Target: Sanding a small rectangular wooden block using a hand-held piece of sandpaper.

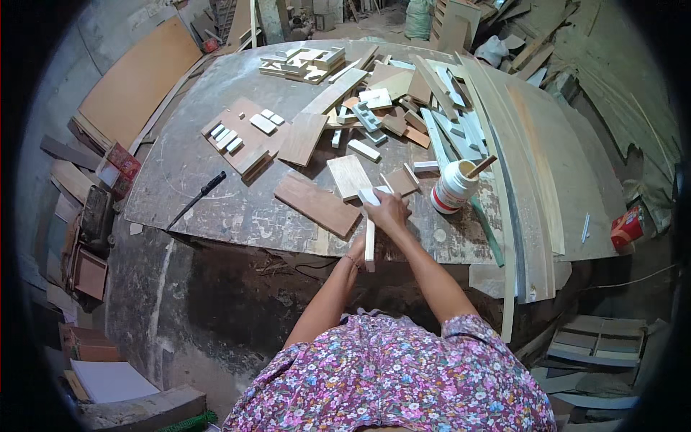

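My right hand (390, 211) grips a small white-faced wooden block (372, 195) just above the near part of the worktable. Below it, a narrow pale wooden strip (370, 243) points towards me past the table's front edge. My left hand (356, 251) is against this strip and appears to hold it, though its fingers are mostly hidden. Whether block and strip are joined I cannot tell. Beyond the hands lie a pale square board (349, 176) and a small brown wooden piece with raised edges (401, 180). Left of them lies a reddish-brown rectangular board (317, 203).
To the right stands an open white plastic jar (453, 188) with a wooden stick (481, 166) in it. Long planks (532, 216) run along the right side. A screwdriver-like tool (197, 200) lies left. Farther back are scrap wood (397, 121) and a stack of wooden frames (305, 63).
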The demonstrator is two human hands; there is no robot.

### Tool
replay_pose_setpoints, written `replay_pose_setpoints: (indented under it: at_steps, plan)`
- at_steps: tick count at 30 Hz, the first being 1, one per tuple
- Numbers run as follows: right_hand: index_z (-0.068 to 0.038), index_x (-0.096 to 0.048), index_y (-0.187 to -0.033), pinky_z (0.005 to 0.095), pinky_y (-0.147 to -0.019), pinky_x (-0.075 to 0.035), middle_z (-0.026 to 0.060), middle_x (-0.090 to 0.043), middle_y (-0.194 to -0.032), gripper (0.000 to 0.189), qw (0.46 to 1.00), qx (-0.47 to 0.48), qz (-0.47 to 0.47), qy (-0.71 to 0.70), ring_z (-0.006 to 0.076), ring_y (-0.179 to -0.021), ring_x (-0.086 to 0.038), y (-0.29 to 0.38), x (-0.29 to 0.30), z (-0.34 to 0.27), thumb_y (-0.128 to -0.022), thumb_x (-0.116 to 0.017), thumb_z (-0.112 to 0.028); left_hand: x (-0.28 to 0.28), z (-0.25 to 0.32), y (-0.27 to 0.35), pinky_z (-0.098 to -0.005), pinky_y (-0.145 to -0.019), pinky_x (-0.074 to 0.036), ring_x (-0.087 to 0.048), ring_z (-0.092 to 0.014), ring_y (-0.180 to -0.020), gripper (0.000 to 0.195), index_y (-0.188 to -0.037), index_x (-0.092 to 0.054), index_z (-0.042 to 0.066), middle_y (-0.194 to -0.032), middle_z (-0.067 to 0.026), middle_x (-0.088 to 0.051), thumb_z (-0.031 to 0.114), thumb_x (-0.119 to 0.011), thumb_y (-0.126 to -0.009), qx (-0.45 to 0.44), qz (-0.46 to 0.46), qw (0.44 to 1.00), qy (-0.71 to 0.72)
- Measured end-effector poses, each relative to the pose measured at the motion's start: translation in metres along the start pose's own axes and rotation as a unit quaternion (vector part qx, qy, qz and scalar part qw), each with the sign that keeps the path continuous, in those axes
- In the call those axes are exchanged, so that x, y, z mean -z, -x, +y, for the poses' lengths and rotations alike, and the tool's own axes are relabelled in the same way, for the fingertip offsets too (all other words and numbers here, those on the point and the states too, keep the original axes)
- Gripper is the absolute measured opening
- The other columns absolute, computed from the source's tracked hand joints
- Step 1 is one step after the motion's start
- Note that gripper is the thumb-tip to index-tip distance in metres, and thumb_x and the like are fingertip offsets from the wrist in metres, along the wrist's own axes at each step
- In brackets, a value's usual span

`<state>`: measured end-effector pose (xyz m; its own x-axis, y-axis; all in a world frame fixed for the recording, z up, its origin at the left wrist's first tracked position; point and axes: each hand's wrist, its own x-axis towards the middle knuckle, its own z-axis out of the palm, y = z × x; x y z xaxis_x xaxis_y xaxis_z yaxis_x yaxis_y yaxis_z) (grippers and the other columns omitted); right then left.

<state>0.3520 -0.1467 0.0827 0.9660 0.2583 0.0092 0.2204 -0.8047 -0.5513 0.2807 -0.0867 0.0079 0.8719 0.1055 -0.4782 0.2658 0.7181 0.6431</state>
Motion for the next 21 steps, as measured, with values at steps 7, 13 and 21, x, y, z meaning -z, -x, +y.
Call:
replay_pose_setpoints:
  at_steps: [7, 13, 21]
  plan:
    - [-0.018, -0.059, -0.111, 0.043, -0.081, -0.036, 0.022, -0.052, -0.1, 0.053, 0.991, 0.129, 0.011, -0.039, 0.0367, -0.092, -0.046, 0.066, 0.001, 0.004, -0.063, -0.066, -0.04, 0.044, -0.01, -0.015, -0.0319, -0.064, -0.051, -0.06, -0.022, -0.082, 0.036, -0.11, -0.053, 0.008, -0.098, -0.0093, -0.059, 0.034, -0.039, -0.089, 0.001, -0.013, 1.0, 0.004]
    - [-0.019, -0.06, -0.11, 0.0433, -0.083, -0.04, 0.0184, -0.049, -0.102, 0.05, 0.986, 0.162, 0.003, -0.044, 0.0367, -0.093, -0.045, 0.095, 0.02, 0.007, -0.064, -0.065, -0.037, 0.029, 0.002, 0.006, -0.0324, -0.072, -0.05, -0.058, -0.022, -0.088, 0.036, -0.111, -0.052, 0.007, -0.102, -0.0095, -0.058, 0.032, -0.041, -0.088, 0.043, -0.044, 0.994, -0.088]
    - [-0.017, -0.059, -0.111, 0.046, -0.088, -0.037, 0.0221, -0.055, -0.103, 0.05, 0.999, 0.028, 0.03, 0.031, 0.037, -0.1, -0.049, 0.009, 0.003, -0.012, -0.066, -0.063, -0.039, 0.039, -0.007, -0.014, -0.0319, -0.055, -0.05, -0.059, -0.018, -0.068, 0.032, -0.098, -0.058, 0.006, -0.083, -0.0041, -0.061, 0.032, -0.041, -0.09, 0.039, -0.095, 0.994, -0.035]
